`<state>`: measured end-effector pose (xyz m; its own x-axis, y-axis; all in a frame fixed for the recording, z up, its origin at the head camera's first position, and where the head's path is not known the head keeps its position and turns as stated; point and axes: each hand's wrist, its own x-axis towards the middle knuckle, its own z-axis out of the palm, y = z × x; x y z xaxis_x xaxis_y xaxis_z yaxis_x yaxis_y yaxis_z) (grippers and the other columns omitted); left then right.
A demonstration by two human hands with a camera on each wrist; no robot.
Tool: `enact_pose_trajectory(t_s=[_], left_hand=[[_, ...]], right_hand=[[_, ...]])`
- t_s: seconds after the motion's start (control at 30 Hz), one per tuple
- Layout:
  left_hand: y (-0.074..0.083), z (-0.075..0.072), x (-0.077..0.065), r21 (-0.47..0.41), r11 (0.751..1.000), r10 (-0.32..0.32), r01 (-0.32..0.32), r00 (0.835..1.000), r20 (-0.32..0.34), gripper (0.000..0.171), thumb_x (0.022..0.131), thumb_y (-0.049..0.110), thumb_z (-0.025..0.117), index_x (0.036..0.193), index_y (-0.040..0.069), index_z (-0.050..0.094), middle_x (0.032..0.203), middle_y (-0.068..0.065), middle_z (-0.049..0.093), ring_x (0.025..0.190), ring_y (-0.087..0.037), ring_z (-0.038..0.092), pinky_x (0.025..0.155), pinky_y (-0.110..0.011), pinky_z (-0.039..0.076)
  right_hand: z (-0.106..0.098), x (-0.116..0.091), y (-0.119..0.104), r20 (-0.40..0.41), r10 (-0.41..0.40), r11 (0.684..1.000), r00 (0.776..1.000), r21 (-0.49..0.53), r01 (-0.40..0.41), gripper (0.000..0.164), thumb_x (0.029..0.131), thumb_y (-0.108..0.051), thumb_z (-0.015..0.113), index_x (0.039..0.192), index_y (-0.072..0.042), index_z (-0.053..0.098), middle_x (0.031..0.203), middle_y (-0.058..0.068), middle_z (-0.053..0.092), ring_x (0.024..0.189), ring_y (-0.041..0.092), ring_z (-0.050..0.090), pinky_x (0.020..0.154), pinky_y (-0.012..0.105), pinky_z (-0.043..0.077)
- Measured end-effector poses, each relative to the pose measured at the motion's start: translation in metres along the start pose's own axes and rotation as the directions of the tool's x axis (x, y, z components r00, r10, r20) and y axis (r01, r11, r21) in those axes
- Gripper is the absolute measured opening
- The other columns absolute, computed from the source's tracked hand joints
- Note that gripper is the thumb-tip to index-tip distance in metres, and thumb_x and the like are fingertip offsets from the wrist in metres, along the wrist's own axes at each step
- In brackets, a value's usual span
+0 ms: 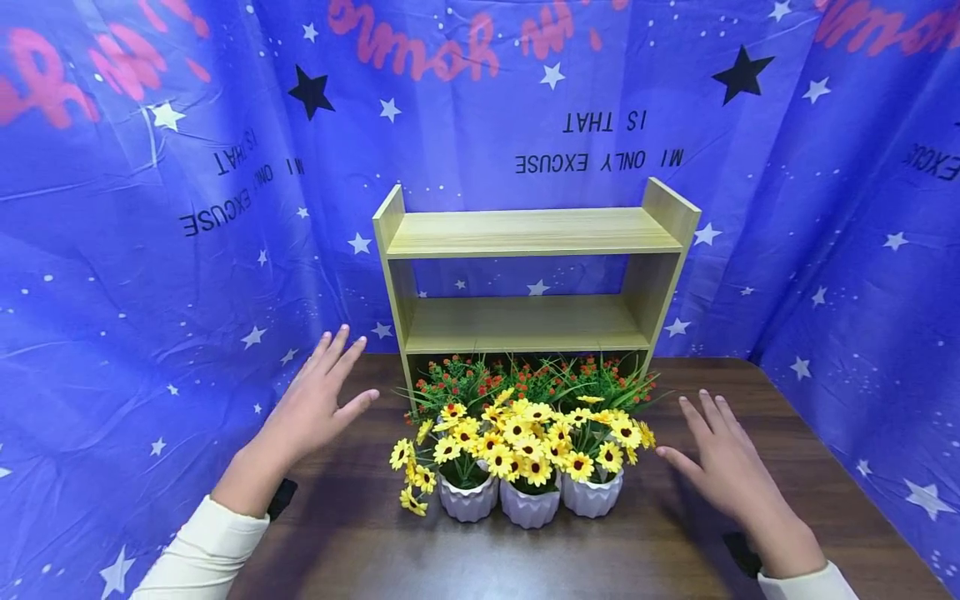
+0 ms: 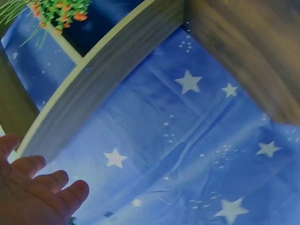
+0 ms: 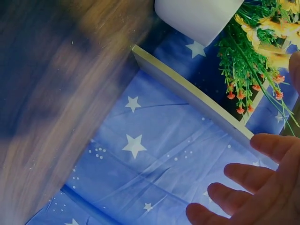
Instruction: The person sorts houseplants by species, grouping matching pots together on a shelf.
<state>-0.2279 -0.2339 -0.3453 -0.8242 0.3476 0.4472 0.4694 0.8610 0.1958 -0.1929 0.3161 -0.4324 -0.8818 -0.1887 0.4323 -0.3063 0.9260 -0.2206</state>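
Note:
My left hand hovers over the left part of the table with fingers spread and holds nothing. On the other side, my right hand is held with straight fingers and an empty palm, right of the flowers. Between the hands stand three white fluted pots in a row: a left pot, a middle pot and a right pot, all with yellow daisy-like flowers. Behind them are plants with small red flowers, their pots hidden. In the right wrist view a white pot shows near the right hand.
A light wooden shelf with two visible boards stands behind the plants. Its side panel shows in the left wrist view. The dark wooden table meets a blue star-printed curtain at the back and sides.

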Motion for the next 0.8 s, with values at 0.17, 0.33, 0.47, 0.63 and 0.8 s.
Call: enact_pose_trajectory(t_s=[0.17,0.33,0.47,0.63,0.8], left_hand=[[0.008,-0.016,0.022,0.016,0.998,0.068,-0.069,0.997,0.022,0.074,0.094,0.039,0.066,0.153,0.007,0.036,0.162,-0.018,0.021,0.147,-0.042,0.014,0.112,-0.061,0.021],[0.013,-0.036,0.046,0.095,0.982,0.164,-0.164,0.986,0.009,0.070,0.093,0.037,0.067,0.150,0.005,0.042,0.158,-0.021,0.028,0.144,-0.045,0.021,0.111,-0.061,0.024],[0.019,-0.054,0.072,0.137,0.962,0.246,-0.238,0.968,-0.044,0.071,0.088,0.037,0.072,0.145,0.001,0.048,0.154,-0.024,0.034,0.141,-0.047,0.028,0.110,-0.060,0.027],[0.025,-0.069,0.101,0.145,0.939,0.332,-0.313,0.934,-0.132,0.072,0.083,0.035,0.076,0.140,-0.001,0.051,0.149,-0.024,0.041,0.137,-0.046,0.035,0.110,-0.056,0.030],[0.027,-0.072,0.122,0.088,0.953,0.302,-0.290,0.919,-0.252,0.072,0.082,0.033,0.077,0.140,-0.001,0.050,0.147,-0.023,0.044,0.137,-0.043,0.036,0.111,-0.054,0.028]], right_hand=[[-0.001,-0.008,0.002,-0.031,-0.029,1.000,0.999,0.010,0.029,0.085,0.084,-0.041,0.076,0.143,0.010,0.041,0.147,0.041,0.029,0.139,0.056,0.019,0.112,0.062,0.016],[0.001,-0.013,-0.002,-0.049,-0.033,0.997,0.998,0.066,0.037,0.084,0.082,-0.038,0.078,0.143,0.008,0.043,0.147,0.040,0.031,0.138,0.056,0.023,0.108,0.066,0.021],[0.005,-0.014,-0.009,-0.008,0.001,0.973,1.000,0.232,0.000,0.082,0.084,-0.034,0.078,0.145,0.007,0.040,0.148,0.038,0.030,0.132,0.058,0.031,0.098,0.071,0.028],[0.010,-0.016,-0.017,0.046,0.064,0.938,0.997,0.337,-0.076,0.079,0.086,-0.032,0.077,0.145,0.007,0.040,0.149,0.037,0.031,0.129,0.059,0.036,0.094,0.071,0.032],[0.020,-0.023,-0.025,0.088,0.110,0.927,0.990,0.350,-0.134,0.076,0.089,-0.034,0.074,0.144,0.006,0.041,0.147,0.036,0.036,0.129,0.057,0.036,0.096,0.069,0.033]])
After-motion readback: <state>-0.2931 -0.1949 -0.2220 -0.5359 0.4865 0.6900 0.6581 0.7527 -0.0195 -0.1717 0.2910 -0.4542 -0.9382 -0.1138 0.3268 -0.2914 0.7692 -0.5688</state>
